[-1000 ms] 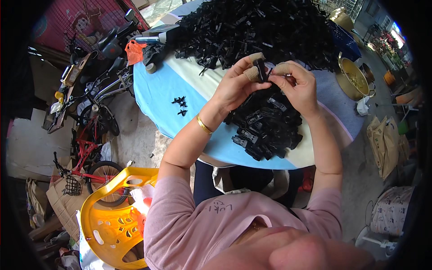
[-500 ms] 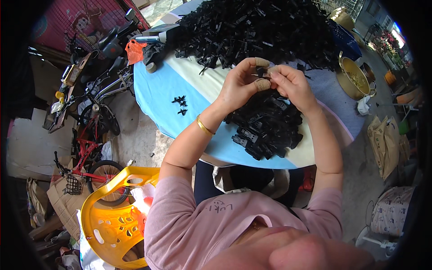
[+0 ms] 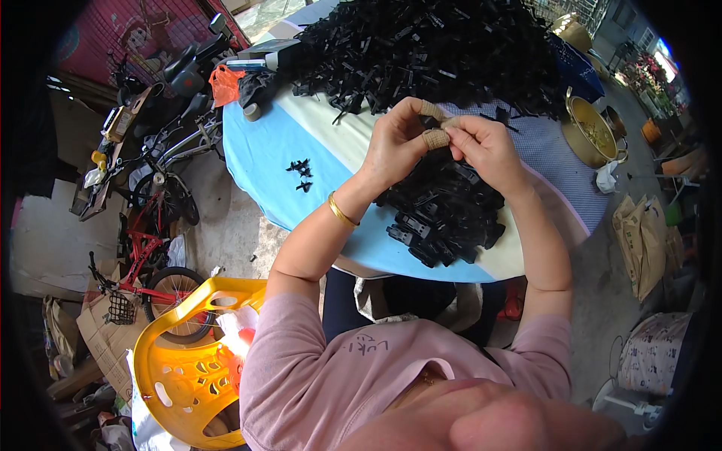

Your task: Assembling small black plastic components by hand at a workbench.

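Over the table, my left hand (image 3: 396,145) and my right hand (image 3: 487,152) meet fingertip to fingertip. Beige finger covers wrap my left thumb and forefinger, which pinch a small black plastic part, now mostly hidden by the fingers. My right thumb and forefinger press together against the left fingertips; what they grip is too small to make out. Below the hands lies a near pile of black plastic clips (image 3: 444,214). A much larger heap of black plastic pieces (image 3: 429,56) spreads beyond them. A few small black pieces (image 3: 301,173) sit apart at the left.
A striped cloth covers the round table (image 3: 259,161). At its far left are an orange bag (image 3: 226,85) and a tape roll (image 3: 252,113). A gold pot (image 3: 590,135) stands at the right, near a blue basket (image 3: 577,68). A yellow chair (image 3: 169,376) and bicycles (image 3: 154,259) are at the left.
My right hand has shifted slightly, its fingers closing in against my left fingertips. The dark part seen between my left fingers is now covered. The piles look the same.
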### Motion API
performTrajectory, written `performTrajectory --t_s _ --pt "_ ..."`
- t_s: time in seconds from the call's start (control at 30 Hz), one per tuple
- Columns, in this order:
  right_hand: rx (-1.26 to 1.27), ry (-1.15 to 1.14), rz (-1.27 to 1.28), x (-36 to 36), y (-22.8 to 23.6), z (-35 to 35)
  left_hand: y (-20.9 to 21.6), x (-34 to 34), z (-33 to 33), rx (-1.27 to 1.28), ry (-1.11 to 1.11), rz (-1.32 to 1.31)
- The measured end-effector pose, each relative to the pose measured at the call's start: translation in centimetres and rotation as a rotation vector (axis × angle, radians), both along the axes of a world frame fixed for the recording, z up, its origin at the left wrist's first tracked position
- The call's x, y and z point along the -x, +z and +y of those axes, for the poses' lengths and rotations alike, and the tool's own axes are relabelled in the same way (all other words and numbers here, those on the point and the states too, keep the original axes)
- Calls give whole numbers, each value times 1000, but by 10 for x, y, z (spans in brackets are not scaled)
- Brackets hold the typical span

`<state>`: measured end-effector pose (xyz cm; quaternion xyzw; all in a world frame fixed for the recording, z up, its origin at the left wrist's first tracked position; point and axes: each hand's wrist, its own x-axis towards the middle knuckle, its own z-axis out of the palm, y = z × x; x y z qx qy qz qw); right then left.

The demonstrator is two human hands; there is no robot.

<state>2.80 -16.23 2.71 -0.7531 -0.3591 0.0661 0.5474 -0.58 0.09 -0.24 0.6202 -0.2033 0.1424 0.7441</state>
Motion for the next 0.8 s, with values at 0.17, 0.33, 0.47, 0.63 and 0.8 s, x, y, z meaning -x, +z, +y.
performTrajectory --t_s 0.17,0.33,0.47,0.63,0.8 --pt "-84 -30 80 4 0 4 -3 3 -4 -4 60 -57" --pt "-35 -65 -17 -3 -1 -1 -2 1 -8 -172 201 -149" --pt "3 -141 -93 -40 1 -20 5 4 -6 -316 302 -123" --pt "683 -679 -416 -113 -39 -80 15 12 -11 -513 67 -88" --pt "940 -631 -448 -123 -53 -72 6 3 1 -449 -117 -123"
